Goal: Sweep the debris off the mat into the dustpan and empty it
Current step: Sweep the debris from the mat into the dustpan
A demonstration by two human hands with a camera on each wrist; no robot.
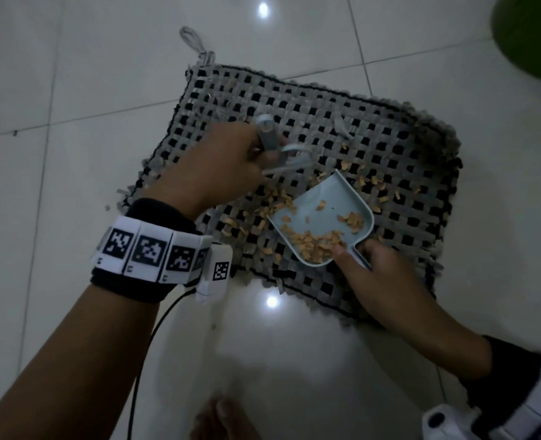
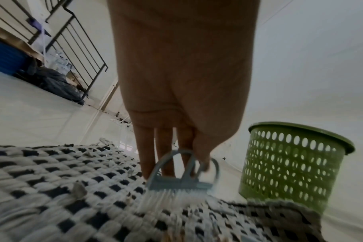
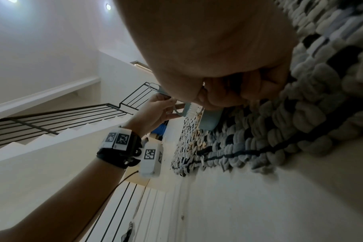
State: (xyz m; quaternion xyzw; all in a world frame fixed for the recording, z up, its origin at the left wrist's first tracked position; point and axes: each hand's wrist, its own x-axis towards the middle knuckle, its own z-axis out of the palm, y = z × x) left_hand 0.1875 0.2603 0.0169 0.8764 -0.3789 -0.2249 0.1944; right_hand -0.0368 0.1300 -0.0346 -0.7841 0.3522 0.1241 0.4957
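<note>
While L hand (image 1: 221, 166) grips brush (image 2: 181, 178) | R hand (image 1: 386, 277) holds dustpan (image 1: 332, 214)

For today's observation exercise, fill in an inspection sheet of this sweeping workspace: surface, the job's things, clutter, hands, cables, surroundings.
Surface: pale glossy tiled floor with light reflections.
Job's things: woven grey-and-black mat on the floor; orange debris scattered on the mat, some already in the light blue dustpan resting on it; small brush with bristles at the mat; green perforated bin beyond the mat.
Clutter: small specks on the floor beside the mat.
Hands: left hand grips the brush; right hand holds the dustpan's handle.
Cables: black cable runs from the left wrist unit.
Surroundings: staircase with dark railing; dark bags beside a railing.
</note>
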